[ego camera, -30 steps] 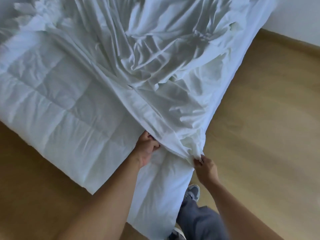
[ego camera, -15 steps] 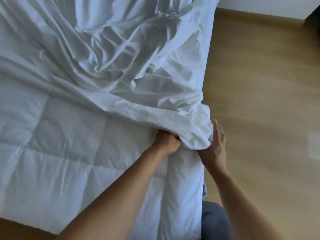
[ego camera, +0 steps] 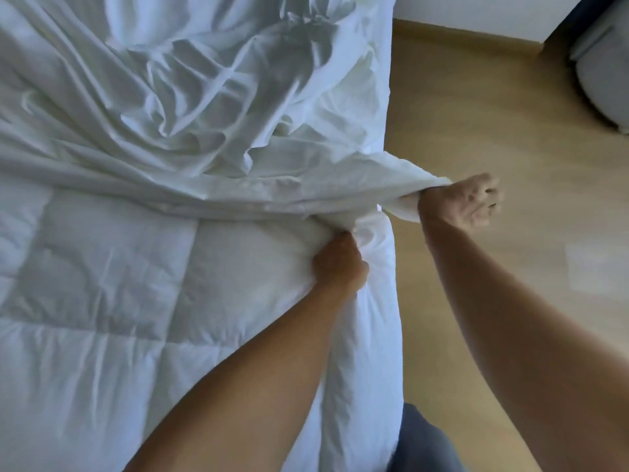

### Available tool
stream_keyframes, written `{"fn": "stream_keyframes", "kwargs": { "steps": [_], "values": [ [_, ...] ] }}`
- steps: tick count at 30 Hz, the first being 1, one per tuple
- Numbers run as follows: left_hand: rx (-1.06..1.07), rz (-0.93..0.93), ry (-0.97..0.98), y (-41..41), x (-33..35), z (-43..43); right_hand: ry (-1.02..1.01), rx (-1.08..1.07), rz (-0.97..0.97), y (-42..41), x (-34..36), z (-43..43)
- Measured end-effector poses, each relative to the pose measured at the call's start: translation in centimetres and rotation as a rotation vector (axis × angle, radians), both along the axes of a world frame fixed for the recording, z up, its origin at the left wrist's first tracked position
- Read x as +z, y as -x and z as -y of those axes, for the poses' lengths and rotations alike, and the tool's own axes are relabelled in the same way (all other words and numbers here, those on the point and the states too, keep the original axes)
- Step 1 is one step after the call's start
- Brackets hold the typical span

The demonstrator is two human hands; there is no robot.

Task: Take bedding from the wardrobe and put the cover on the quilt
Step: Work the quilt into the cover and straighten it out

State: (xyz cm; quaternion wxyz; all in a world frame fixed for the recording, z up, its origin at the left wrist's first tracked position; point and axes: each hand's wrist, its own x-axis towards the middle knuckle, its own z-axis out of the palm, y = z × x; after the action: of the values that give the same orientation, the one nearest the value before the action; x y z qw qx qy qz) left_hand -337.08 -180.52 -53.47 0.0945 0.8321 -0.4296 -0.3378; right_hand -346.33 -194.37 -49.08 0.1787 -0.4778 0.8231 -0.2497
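A white stitched quilt (ego camera: 112, 301) lies flat on the wooden floor, filling the lower left. A crumpled white cover (ego camera: 190, 107) is heaped over its far half, its hem running across the middle. My left hand (ego camera: 338, 264) grips a bunch of fabric near the quilt's right edge, just under the cover's hem. My right hand (ego camera: 459, 202) is out over the floor to the right of the quilt, blurred; the corner of the cover is stretched out to it and seems held in its curled fingers.
Wooden floor (ego camera: 493, 114) stretches to the right, meeting a white wall with a skirting board at the top. A grey rounded object (ego camera: 602, 63) stands at the far right. My grey-trousered leg (ego camera: 422, 441) is at the bottom by the quilt's edge.
My right hand has moved out to the right, drawing the cover's corner sideways past the quilt's edge. My left hand stayed gripping at the hem. The view has shifted closer.
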Motion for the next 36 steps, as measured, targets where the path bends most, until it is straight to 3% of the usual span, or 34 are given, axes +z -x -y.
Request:
{"fn": "stream_keyframes", "kwargs": {
  "steps": [2, 4, 7, 9, 11, 13, 16, 19, 22, 25, 28, 30, 33, 36],
  "values": [
    [0.031, -0.124, 0.070, -0.9, -0.2, -0.8, 0.189, 0.001, -0.005, -0.2, 0.9, -0.6],
    [0.077, -0.252, 0.140, -2.0, 0.1, -2.2, 0.191, 0.129, 0.128, -1.2, 0.7, -2.6],
    [0.099, -0.307, 0.218, -4.0, 0.9, -4.0, 0.149, 0.725, 0.227, -3.1, 0.1, -6.6],
    [0.108, -0.308, 0.223, -5.3, 1.4, -4.8, 0.140, 0.890, 0.113, -4.2, -0.7, -7.1],
    [0.146, -0.311, 0.189, -6.3, 2.0, -5.5, 0.130, 0.843, 0.028, -5.7, -1.2, -5.5],
    [0.213, -0.290, 0.188, -6.5, 2.2, -5.8, -0.005, 0.811, -0.009, -7.4, -1.6, -3.6],
    [0.378, -0.259, 0.224, -5.7, 2.7, -5.2, -0.212, 0.757, 0.078, -8.9, -2.5, -1.6],
    [0.507, -0.295, 0.184, -4.3, 2.7, -3.5, -0.265, 0.749, 0.099, -9.2, -3.0, -0.9],
    [0.338, 0.036, 0.229, -2.0, 2.0, -1.6, -0.337, 0.813, 0.093, -9.4, -3.4, -0.6],
    [0.176, 0.267, 0.108, -0.6, 1.4, -0.4, -0.377, 0.872, 0.121, -8.8, -3.5, -0.2],
    [0.119, 0.224, 0.043, -1.7, 0.0, 0.2, -0.349, 0.975, 0.091, -7.1, -4.2, 0.5],
    [0.181, 0.138, 0.139, -3.0, 0.1, 0.2, -0.288, 1.026, 0.053, -5.6, -4.6, 0.8],
    [0.280, 0.181, 0.299, -4.5, 1.3, -0.5, -0.189, 1.041, 0.050, -3.1, -5.5, 0.2],
    [0.368, 0.151, 0.340, -5.1, 2.3, -1.1, -0.097, 1.044, 0.102, -1.1, -5.8, -2.4]
  ]
}}
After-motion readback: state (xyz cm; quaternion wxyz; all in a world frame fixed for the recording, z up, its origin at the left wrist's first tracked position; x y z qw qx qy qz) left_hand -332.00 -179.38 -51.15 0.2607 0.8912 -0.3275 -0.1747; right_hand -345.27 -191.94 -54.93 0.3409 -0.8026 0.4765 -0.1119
